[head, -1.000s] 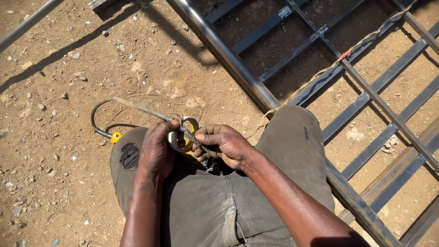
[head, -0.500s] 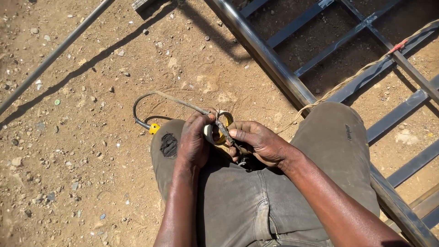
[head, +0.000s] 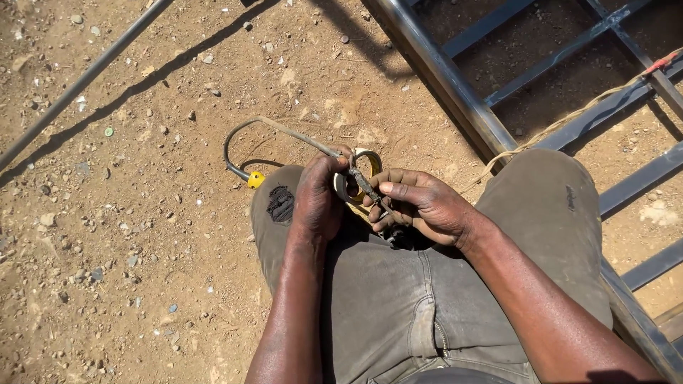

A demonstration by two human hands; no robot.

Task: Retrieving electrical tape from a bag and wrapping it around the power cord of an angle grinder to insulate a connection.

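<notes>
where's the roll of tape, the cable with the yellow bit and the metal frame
roll of tape (head: 370,158), head view, top of its ring
cable (head: 231,146), head view, grey curved bend on the dirt
metal frame (head: 441,78), head view, its thick outer rail

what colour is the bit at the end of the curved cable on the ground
Yellow: the cap on the cable, seen in the head view.

Ground (head: 142,235): dry reddish-brown dirt, strewn w/ small stones and pebbles throughout. A thin metal rod (head: 78,85) is laid diagonally across the upper left, its shadow cast just beside it. A welded steel frame (head: 455,92), w/ a round tube edge and dark flat crossbars, is laid flat at the right. A pale rope (head: 569,121) is trailed over the bars. A curved cable w/ a yellow end (head: 238,167) is rested on the dirt by the knee.
</notes>
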